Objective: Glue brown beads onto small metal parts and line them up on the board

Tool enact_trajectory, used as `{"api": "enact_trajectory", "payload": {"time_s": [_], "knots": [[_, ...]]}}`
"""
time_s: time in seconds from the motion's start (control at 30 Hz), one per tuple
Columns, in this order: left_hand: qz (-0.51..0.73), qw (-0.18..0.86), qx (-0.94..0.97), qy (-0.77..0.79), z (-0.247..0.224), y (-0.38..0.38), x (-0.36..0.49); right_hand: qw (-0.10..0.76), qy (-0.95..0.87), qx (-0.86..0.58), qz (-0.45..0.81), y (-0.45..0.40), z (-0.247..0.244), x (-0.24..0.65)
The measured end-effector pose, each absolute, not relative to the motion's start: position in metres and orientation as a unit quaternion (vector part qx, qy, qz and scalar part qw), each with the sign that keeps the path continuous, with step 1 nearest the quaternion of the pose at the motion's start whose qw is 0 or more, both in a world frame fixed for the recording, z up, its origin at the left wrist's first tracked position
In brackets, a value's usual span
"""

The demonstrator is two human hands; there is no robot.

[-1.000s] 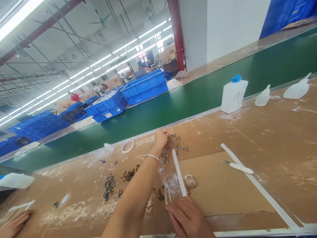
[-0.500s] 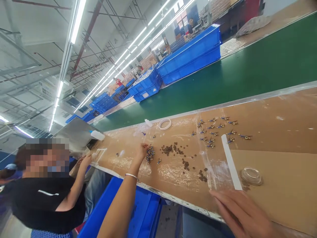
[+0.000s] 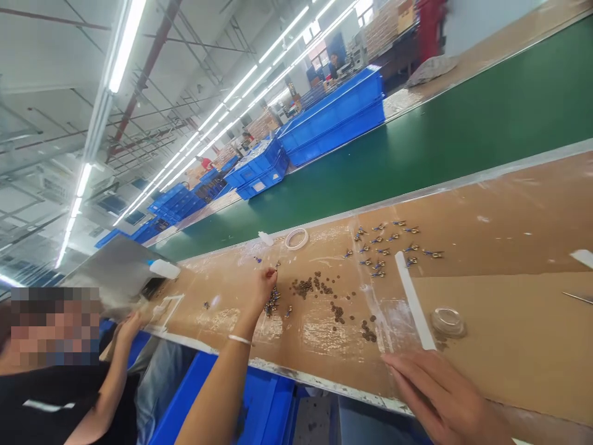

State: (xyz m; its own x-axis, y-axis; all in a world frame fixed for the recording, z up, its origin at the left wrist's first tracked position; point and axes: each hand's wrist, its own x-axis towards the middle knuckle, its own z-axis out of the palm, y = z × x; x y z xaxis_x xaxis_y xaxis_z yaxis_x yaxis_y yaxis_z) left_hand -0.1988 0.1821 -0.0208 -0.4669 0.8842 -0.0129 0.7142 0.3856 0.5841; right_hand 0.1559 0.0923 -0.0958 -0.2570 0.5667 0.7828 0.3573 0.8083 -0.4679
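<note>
My left hand (image 3: 265,285) is closed in a pinch over a pile of small blue and gold figures (image 3: 272,303). Its fingertips are beside a single figure (image 3: 277,265); whether they grip one is too small to tell. At the lower right, my right hand (image 3: 438,389) is above the table's near side, thumb and fingers pressed together, and anything between them is hidden. Small dark brown discs (image 3: 306,287) lie scattered between the hands. Farther right, several more figures (image 3: 378,264) are spread out singly near a white tape strip (image 3: 414,301).
A tape roll (image 3: 296,238) and a small white bottle (image 3: 265,238) lie near the table's far edge. A clear round dish (image 3: 448,322) sits at right. Beyond runs a green conveyor belt (image 3: 417,148) with blue crates (image 3: 333,120) behind it. A co-worker (image 3: 55,395) sits at left.
The view has turned, so the scene sits farther left. Relative to the pile, my left hand has moved away slightly, toward the single figure. My right hand stays at the near side, fingers still together.
</note>
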Motion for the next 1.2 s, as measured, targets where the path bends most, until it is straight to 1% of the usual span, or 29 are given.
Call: {"api": "enact_trajectory", "payload": {"time_s": [0.1, 0.2, 0.33, 0.43, 0.53, 0.7, 1.0, 1.2], "knots": [[0.309, 0.188, 0.524, 0.771, -0.020, 0.172, -0.149, 0.532, -0.777, -0.312, 0.127, 0.091, -0.094, 0.153], [0.342, 0.244, 0.557, 0.716, -0.017, 0.157, -0.094, 0.531, -0.765, -0.327, 0.164, 0.089, -0.094, 0.151], [0.406, 0.325, 0.533, 0.667, -0.010, 0.144, -0.037, 0.514, -0.764, -0.331, 0.205, 0.089, -0.096, 0.152], [0.403, 0.353, 0.533, 0.654, -0.009, 0.144, -0.010, 0.490, -0.776, -0.337, 0.211, 0.090, -0.095, 0.153], [0.395, 0.350, 0.560, 0.638, -0.011, 0.146, 0.008, 0.474, -0.788, -0.343, 0.192, 0.092, -0.096, 0.154], [0.356, 0.320, 0.627, 0.614, -0.017, 0.148, 0.024, 0.479, -0.789, -0.350, 0.160, 0.094, -0.098, 0.154], [0.222, 0.110, 0.832, 0.496, -0.012, 0.156, 0.047, 0.502, -0.778, -0.357, 0.121, 0.097, -0.098, 0.155], [0.192, 0.039, 0.874, 0.445, -0.011, 0.160, 0.061, 0.512, -0.771, -0.358, 0.122, 0.096, -0.100, 0.154]]}}
